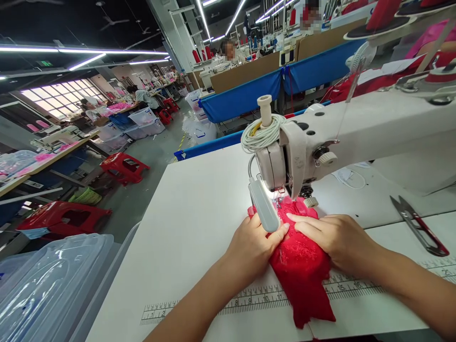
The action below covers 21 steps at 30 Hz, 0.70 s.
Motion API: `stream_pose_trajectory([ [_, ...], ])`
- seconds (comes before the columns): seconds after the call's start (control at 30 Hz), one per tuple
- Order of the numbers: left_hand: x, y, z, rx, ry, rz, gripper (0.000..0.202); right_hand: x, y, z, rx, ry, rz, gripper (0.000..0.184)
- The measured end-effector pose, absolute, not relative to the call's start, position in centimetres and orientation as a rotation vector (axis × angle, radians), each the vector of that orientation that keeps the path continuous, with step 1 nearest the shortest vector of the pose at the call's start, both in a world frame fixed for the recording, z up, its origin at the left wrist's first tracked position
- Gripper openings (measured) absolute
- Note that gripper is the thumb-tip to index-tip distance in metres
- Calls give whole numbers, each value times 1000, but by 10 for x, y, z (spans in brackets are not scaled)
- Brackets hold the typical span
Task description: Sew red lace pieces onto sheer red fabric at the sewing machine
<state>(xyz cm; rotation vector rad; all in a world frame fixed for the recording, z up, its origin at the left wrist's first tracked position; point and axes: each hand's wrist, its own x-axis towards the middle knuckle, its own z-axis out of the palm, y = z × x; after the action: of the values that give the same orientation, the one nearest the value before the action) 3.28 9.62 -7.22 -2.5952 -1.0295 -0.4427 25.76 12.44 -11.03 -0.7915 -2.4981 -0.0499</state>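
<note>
A piece of red lace fabric (pixel 301 270) lies on the white sewing table (pixel 192 223), its far end under the head of a white sewing machine (pixel 356 133). My left hand (pixel 251 247) rests on the fabric's left side, fingers curled and pressed down, thumb beside the machine's white lamp arm (pixel 264 206). My right hand (pixel 337 240) lies flat on the fabric's right side, fingers stretched toward the needle area (pixel 280 199). Both hands press the cloth against the table.
Thread snips with red handles (pixel 420 228) lie at the right. A printed ruler (pixel 256 299) runs along the table's near edge. Clear plastic bins (pixel 46 285) stand at lower left, red stools (pixel 123 166) in the aisle. Other people work at distant tables.
</note>
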Motion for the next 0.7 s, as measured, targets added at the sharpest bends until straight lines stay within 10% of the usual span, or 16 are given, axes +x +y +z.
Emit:
stream_pose_trajectory([
  [0.7, 30, 96, -71, -2612, -1051, -380, 37, 256, 125, -100, -784, -2510, -45, 29],
])
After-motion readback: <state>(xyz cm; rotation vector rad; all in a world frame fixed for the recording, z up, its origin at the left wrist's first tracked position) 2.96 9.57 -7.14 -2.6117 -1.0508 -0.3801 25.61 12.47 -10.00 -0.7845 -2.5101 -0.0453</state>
